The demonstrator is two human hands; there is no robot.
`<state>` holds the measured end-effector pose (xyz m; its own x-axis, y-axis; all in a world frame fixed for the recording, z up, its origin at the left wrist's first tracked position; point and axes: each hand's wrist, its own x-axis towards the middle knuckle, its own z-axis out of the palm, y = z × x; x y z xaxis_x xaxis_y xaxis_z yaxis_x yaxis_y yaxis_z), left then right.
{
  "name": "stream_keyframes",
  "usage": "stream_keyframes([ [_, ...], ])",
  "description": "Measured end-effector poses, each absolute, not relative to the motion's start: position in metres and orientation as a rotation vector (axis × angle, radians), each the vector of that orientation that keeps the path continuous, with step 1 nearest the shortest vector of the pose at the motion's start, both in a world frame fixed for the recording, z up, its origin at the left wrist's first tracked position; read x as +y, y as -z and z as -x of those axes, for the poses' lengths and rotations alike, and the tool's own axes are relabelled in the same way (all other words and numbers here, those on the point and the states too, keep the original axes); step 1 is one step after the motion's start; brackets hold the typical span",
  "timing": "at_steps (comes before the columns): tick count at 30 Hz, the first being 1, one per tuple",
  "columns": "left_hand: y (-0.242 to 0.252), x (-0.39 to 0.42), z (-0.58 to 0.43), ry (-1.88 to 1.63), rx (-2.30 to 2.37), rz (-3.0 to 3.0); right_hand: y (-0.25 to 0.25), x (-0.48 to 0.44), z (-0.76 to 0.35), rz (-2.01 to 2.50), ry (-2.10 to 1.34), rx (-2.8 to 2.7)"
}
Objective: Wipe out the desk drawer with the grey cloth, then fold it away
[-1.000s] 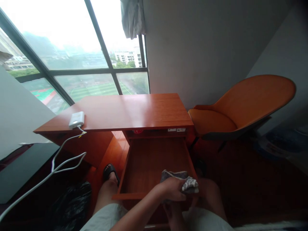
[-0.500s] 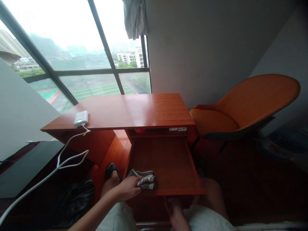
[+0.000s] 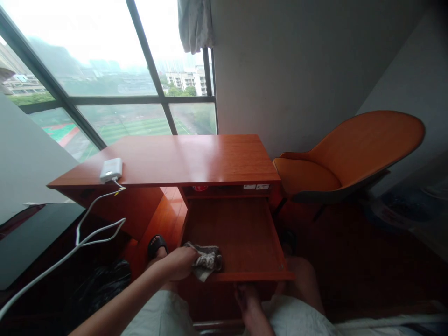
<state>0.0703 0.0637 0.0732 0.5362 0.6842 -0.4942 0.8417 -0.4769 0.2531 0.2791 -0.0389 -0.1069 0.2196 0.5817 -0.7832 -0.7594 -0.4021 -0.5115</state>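
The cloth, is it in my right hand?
No, your left hand grips the cloth at the near left corner of the open drawer, while your right hand shows below the drawer's front edge.

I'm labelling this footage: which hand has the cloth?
The left hand, at the near left corner of the drawer, holds the cloth; the right hand, at the drawer's front, does not.

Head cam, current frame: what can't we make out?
All in the head view:
Right hand: grip lost in shadow below the drawer front.
Cloth: partly covered by the left hand.
Red item: partly hidden under the desktop, too small to identify.
White labels: print too small.
White cable: cut off by left edge.
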Motion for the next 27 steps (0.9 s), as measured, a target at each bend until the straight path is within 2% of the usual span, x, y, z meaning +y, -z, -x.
stream_keyframes([
  [5,-0.066,0.097,-0.082,0.602,1.23,-2.551,0.102,-0.041,-0.28,1.355,-1.486,0.191],
  [17,-0.033,0.198,-0.097,0.294,1.51,-2.754,0.108,-0.049,-0.283,1.218,-1.535,0.293],
  [22,-0.03,0.196,-0.094,0.336,1.487,-2.756,0.11,-0.049,-0.282,1.27,-1.506,0.311],
  [27,-0.023,0.154,-0.079,0.55,1.356,-2.653,0.115,-0.05,-0.281,1.297,-1.471,0.362],
])
